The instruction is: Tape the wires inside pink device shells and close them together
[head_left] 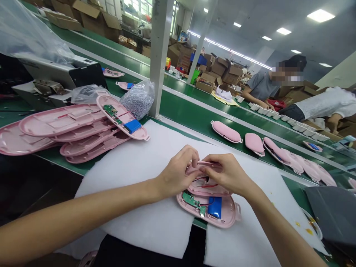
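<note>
Both hands pinch the pink upper shell point(207, 178): left hand point(178, 174) clamped on its near-left edge, right hand point(226, 174) on the right. Lower shell point(222, 220) sits just under the grip, circuit board point(194, 202) and blue battery point(214, 207) exposed. Judgement: keep red wires point(207, 185) inside the seam, align edges before pressing.

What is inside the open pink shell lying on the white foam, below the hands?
Inside the open pink shell lie a green circuit board, a blue battery and red wires. Both hands and the upper shell cover its far part.

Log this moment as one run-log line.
left hand: grips pink shell half | right hand: grips same half | below: open shell, circuit board, blue battery | surface: white foam pad
</note>
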Motion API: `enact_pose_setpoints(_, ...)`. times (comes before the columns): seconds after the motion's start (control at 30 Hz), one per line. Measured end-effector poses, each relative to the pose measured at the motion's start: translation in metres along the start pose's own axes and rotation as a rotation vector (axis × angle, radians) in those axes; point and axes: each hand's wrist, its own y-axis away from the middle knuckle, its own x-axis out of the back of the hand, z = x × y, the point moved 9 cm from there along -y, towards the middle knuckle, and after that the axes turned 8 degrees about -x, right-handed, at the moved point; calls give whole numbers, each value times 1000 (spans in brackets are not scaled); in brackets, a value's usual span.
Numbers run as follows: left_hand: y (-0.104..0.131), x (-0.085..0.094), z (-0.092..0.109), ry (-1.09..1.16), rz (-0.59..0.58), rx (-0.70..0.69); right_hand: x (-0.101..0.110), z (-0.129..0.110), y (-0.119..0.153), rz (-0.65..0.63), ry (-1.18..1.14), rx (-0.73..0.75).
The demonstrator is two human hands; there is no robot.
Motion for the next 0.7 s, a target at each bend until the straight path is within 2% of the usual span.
enact_pose_setpoints(0.33,2,-2,0,41,-15,35,-7,6,-3,-81,-38,-27)
enact_pose_setpoints(0.43,4,-3,-10,95,-13,174,3,2,2,65,42,3)
enact_pose_setpoints(0.53,6,-12,-27,222,-112,384,14,-1,5,246,70,27)
enact_pose_setpoints(0.63,2,-17,-30,259,-215,421,19,-2,3,359,93,0)
enact_pose_setpoints(0.7,1,-18,-28,275,-235,424,23,-5,4,404,109,-41)
